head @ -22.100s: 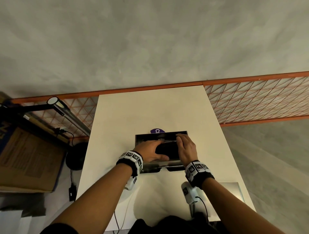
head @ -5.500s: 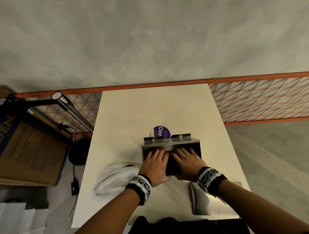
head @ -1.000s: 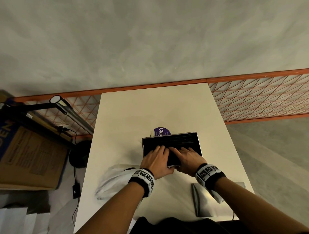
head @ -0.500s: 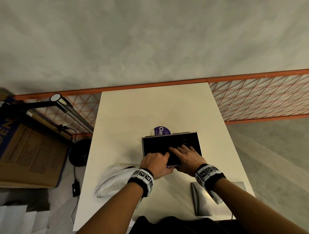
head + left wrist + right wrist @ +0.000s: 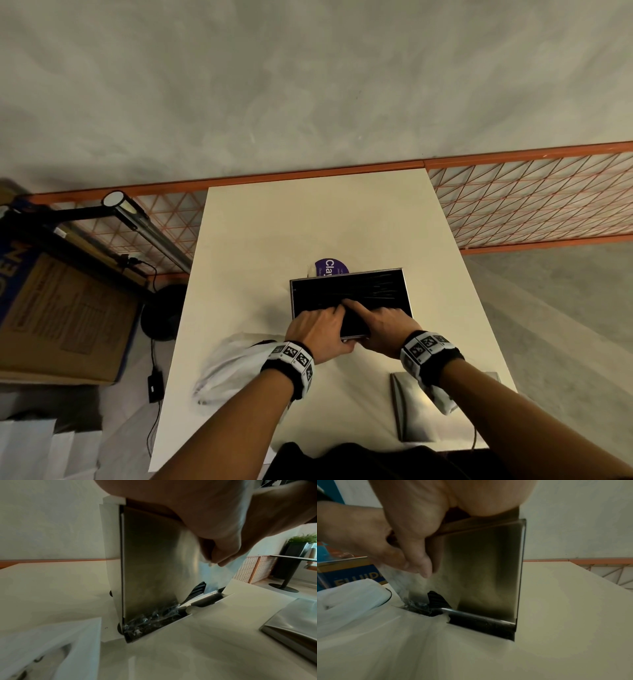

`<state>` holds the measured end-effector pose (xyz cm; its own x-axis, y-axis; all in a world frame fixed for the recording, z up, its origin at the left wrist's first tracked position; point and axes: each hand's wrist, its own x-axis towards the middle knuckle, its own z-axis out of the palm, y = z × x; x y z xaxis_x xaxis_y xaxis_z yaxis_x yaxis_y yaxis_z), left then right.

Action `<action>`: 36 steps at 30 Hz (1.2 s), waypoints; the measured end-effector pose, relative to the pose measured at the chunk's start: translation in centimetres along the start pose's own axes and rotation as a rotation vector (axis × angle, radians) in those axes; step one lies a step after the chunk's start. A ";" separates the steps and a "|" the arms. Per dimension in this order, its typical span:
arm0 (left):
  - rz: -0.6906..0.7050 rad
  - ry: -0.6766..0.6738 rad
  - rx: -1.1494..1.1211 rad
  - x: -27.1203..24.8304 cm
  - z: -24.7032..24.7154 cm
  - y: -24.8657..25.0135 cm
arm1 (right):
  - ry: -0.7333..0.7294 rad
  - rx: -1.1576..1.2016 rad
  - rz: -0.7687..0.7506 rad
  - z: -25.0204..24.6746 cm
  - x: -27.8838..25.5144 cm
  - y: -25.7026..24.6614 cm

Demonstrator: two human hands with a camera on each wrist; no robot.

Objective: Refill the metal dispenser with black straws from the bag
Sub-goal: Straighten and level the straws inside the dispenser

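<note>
A pale cream table (image 5: 308, 222) is standing against a grey plaster wall (image 5: 308, 85), which is filling the upper part of the head view. An orange rail with a mesh panel (image 5: 531, 198) is running along the wall's foot on both sides of the table. A cardboard box (image 5: 61, 315) is sitting on the floor to the left, beside a black lamp (image 5: 120, 205). In the left wrist view, a dark pedestal table (image 5: 288, 573) and a potted plant (image 5: 303, 539) are standing farther off.
</note>
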<state>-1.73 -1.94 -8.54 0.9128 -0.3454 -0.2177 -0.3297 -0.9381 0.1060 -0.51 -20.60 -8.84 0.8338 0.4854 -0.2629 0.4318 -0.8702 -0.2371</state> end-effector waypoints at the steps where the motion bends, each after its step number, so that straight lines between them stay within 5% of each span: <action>1: -0.004 -0.003 -0.005 0.1 -0.1 0.0 | -0.009 0.004 0.008 0.0 0.1 0.0; 15: 0.002 -0.079 0.048 0.9 0.0 -0.4 | 0.000 0.080 -0.012 -1.3 -0.2 -0.6; 25: 0.045 0.017 0.008 0.3 0.6 -0.3 | -0.276 0.076 0.039 -1.7 0.6 -1.1; 36: 0.039 -0.007 0.009 -0.3 0.6 0.0 | -0.194 0.096 0.043 -1.6 -0.2 -1.3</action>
<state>-2.18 -1.86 -9.01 0.8976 -0.3817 -0.2205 -0.3670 -0.9242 0.1057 -0.69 -19.66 -6.98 0.7651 0.4633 -0.4472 0.3547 -0.8829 -0.3077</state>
